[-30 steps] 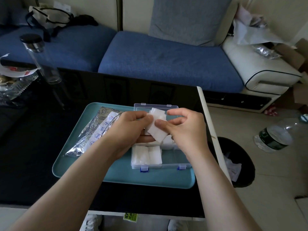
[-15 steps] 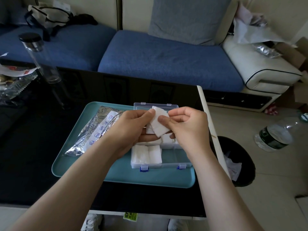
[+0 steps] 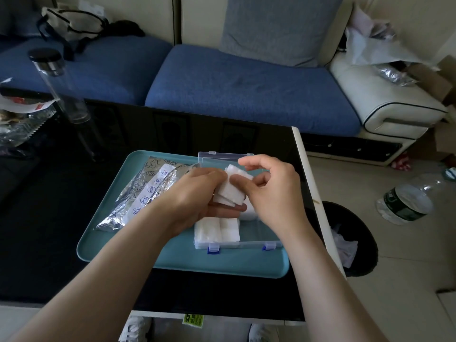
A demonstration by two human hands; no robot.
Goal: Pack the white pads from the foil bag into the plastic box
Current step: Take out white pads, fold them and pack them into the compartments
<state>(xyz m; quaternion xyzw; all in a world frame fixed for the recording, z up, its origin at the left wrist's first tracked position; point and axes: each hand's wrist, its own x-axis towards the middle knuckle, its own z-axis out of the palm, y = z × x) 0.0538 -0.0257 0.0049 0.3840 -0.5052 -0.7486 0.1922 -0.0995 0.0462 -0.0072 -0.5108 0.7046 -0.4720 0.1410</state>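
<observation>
A black table point(image 3: 49, 218) carries one teal tray point(image 3: 172, 265). On the tray a single crumpled foil bag point(image 3: 138, 193) lies on the left and one clear plastic box point(image 3: 237, 245) with two blue latches sits open on the right. Over the box, the left hand point(image 3: 197, 193) cradles a small fanned stack of white pads point(image 3: 232, 191), its fingers curled beneath. The right hand point(image 3: 274, 193) pinches the same stack, thumb on its front. Both hands hide much of the box's inside. Two packed pads point(image 3: 217, 230) lie side by side in its front left corner. One glass bottle point(image 3: 56, 85) stands far left, and one black bin point(image 3: 357, 243) and one water bottle point(image 3: 404, 203) are on the floor.
</observation>
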